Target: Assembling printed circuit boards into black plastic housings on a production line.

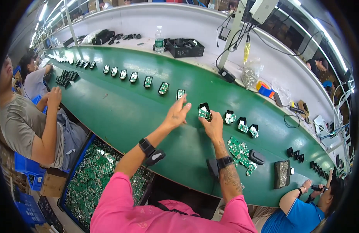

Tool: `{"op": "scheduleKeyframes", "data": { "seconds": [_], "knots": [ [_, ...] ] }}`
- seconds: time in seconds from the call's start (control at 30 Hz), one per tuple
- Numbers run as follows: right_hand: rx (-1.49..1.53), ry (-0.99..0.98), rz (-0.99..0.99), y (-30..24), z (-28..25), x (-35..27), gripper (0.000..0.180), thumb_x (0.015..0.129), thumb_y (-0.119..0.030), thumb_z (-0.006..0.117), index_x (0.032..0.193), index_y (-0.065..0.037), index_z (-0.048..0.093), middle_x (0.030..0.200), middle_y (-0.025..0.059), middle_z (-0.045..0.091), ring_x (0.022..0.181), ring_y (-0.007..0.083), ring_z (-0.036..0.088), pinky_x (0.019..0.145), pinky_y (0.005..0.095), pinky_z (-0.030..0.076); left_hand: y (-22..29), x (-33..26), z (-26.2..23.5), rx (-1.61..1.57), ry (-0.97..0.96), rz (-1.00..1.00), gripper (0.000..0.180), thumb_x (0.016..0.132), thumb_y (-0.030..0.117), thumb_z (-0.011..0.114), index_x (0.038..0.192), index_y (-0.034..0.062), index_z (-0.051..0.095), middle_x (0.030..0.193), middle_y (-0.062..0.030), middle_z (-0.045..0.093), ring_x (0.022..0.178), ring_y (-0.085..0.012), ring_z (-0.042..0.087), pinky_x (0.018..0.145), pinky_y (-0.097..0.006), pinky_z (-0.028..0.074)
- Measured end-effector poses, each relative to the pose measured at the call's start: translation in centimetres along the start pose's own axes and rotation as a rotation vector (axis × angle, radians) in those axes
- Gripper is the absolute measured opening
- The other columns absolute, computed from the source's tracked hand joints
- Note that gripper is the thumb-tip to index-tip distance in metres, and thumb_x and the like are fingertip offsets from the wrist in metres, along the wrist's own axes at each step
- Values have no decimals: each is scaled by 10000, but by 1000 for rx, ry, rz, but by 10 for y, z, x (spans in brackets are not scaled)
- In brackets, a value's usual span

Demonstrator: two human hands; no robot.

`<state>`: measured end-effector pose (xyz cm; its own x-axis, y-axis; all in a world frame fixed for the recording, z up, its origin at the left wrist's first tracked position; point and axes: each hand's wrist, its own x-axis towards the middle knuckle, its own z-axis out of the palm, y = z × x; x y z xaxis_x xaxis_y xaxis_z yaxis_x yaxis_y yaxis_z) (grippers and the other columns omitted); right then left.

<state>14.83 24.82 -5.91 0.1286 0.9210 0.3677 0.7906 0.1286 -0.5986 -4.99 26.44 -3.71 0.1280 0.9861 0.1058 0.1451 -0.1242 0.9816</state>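
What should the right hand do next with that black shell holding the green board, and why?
Probably set it down. The right hand holds the black shell with its green board just above the green belt, in the gap of a row of like pieces; the left hand is open.

Black housing with green circuit board (204,112), tilted upright, pinched at frame centre, just above the green belt
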Motion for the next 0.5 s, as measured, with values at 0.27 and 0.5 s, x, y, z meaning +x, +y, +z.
{"op": "scheduleKeyframes", "data": {
  "seconds": [0.27,0.5],
  "knots": [
    [405,-144,-64,-51,-58,-92,528,761,-146,824,1205,59,623,992,147,669,820,214,677,721,338,539,3,-94,39,-590,-89,-190,430,1069,368,449,1377,68,454,924,-79,650,545,-151,627,440,-285,506],
    [868,-235,351,-58,-75,-171,298,892,-61,718,1141,53,600,970,60,670,802,109,637,660,241,517,-4,-161,91,-509,189,-17,428,1059,253,504,1401,7,434,1253,-97,535,1129,-152,521,1001,-307,443]
  ]
}}
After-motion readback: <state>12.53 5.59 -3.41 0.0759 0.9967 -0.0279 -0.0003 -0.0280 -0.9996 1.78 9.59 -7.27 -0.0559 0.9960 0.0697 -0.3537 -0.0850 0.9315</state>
